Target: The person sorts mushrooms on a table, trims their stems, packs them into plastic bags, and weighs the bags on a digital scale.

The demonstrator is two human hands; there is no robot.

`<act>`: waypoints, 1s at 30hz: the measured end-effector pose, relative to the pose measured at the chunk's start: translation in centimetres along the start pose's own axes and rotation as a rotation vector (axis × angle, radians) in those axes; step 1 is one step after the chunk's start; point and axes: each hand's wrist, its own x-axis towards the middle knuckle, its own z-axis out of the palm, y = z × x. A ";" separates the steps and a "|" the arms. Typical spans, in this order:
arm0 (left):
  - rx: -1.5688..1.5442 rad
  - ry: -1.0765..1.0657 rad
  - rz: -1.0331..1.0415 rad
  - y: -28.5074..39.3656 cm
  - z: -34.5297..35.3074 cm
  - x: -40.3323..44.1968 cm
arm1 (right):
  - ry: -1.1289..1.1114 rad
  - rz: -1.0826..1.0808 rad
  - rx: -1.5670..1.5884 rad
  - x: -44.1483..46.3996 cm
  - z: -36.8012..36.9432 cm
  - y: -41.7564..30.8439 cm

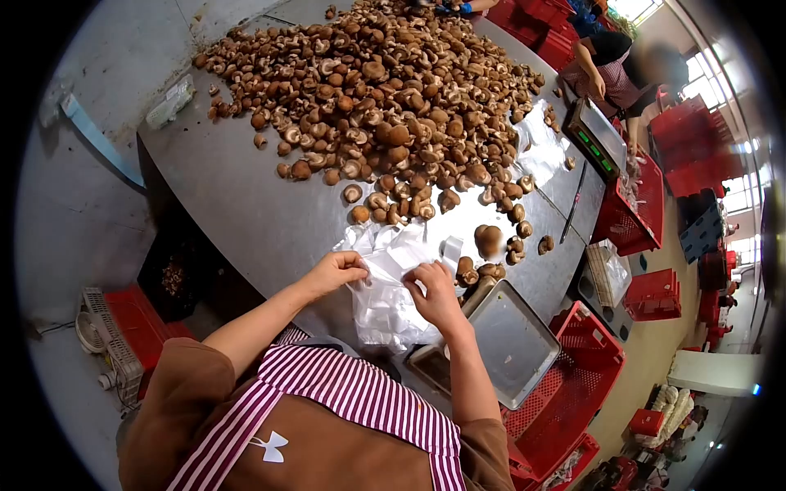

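Thin white plastic bag (385,307), soft and crinkly, is between the two hands, near the person's tummy and over the front edge of the table. The left hand (334,274) pinches one side of it with thumb and fingertips close together. The right hand (435,296) has a small, narrow pinch on the other side. Floppy plastic like this would fold up by itself, so two hands, one on each side, probably help to keep it spread. It is hard to tell if it is just one bag or a few, as the shiny folds run together.

Past both hands, a big heap of round brown mushrooms (385,106) sits on the flat grey metal table (237,188). Its near edge comes close to the fingers, so the mushrooms seem put there for easy reach. A few lie just beside the right hand.

To the right of that hand, a shallow silver metal tray (514,348) leans at the table's edge, by a red plastic crate with holes (596,350). Farther off that way is a flat scale with green numbers (596,146), perhaps set there to share, since another person's hand (599,86) is near it.
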 end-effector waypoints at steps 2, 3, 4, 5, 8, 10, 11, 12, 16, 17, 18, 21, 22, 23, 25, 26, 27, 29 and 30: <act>-0.007 0.033 -0.004 0.2 -0.1 0.2 | -0.025 0.019 -0.039 -0.7 -0.3 -0.4; -0.009 0.036 -0.001 -0.3 -0.1 0.7 | -0.027 0.016 -0.040 -1.0 -0.4 -0.7; 0.048 0.007 0.025 -1.0 -0.1 1.4 | 0.031 -0.005 0.003 -1.4 -0.5 -1.3; 0.105 -0.024 0.050 -1.6 0.0 2.0 | 0.091 -0.023 0.046 -1.8 -0.6 -1.8; -0.045 0.057 -0.011 -2.8 1.7 3.6 | 0.209 0.150 0.209 -3.7 -1.0 -2.6; 0.041 0.016 -0.046 -5.3 2.1 5.0 | 0.338 0.366 0.520 -5.6 0.1 -0.7; 0.127 -0.022 -0.084 -7.2 2.2 5.9 | 0.379 0.440 0.703 -6.4 0.3 0.2; 0.193 -0.042 -0.122 -9.6 2.3 7.1 | 0.422 0.458 0.745 -6.9 -0.1 0.2; 0.346 0.064 0.000 -6.6 3.6 6.5 | 0.537 0.520 0.762 -9.4 -0.2 1.2; 0.500 0.235 0.082 -6.1 3.2 7.6 | 0.538 0.521 0.763 -10.0 -0.1 1.2; 0.573 0.324 0.141 -4.5 3.0 8.5 | 0.556 0.527 0.812 -10.4 0.0 1.2; 0.812 0.542 0.428 -1.7 1.6 12.9 | 0.591 0.580 0.960 -12.1 1.2 2.3; 0.812 0.538 0.434 -1.1 1.3 14.2 | 0.601 0.623 1.065 -12.4 1.8 2.9; 0.923 0.513 0.364 0.1 1.4 15.0 | 0.607 0.619 1.062 -12.1 1.6 2.4; 1.034 0.483 0.298 1.2 2.0 16.3 | 0.573 0.689 1.094 -11.4 0.9 0.9; 1.154 0.449 0.187 1.4 2.4 16.9 | 0.575 0.670 1.119 -12.1 1.7 2.3; 1.271 0.413 0.075 1.2 2.5 17.6 | 0.581 0.667 1.119 -12.0 1.5 2.2; 1.279 0.423 0.109 0.4 2.4 18.9 | 0.611 0.699 1.099 -11.8 1.1 1.9; 1.287 0.453 0.126 0.2 2.4 19.4 | 0.620 0.703 1.098 -11.8 1.0 1.9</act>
